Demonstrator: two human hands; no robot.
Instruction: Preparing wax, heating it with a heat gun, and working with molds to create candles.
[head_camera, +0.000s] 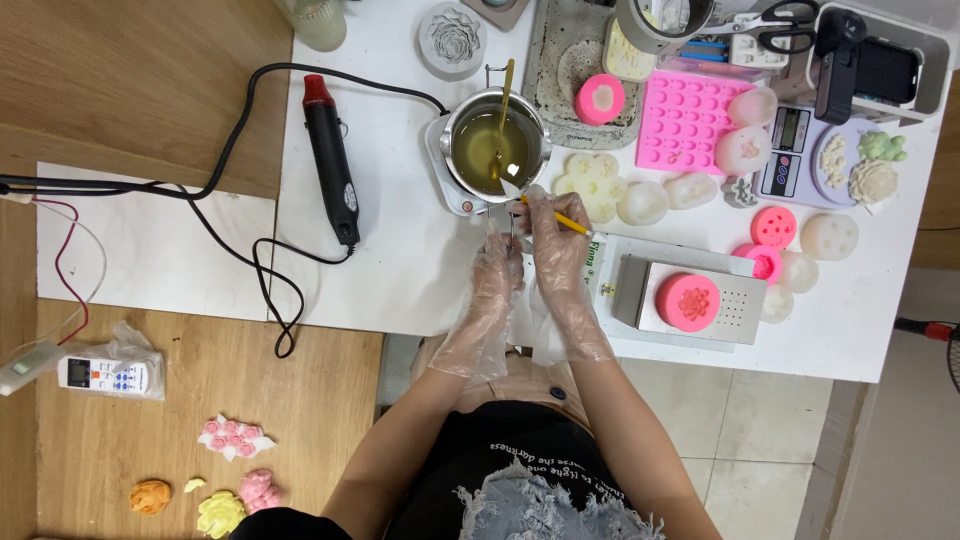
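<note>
the right hand (556, 235), gloved, is pinching a yellow stick (560, 218) whose long axis is slanting up-left to the metal pot of melted wax (495, 148) just ahead. the left hand (498, 268), gloved and nearly closed, is gripping something small beside it; cannot tell what.

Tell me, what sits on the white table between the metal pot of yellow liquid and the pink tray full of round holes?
In the head view, between the metal pot and the pink tray lies a grimy grey tray holding a round pink mould.
</note>
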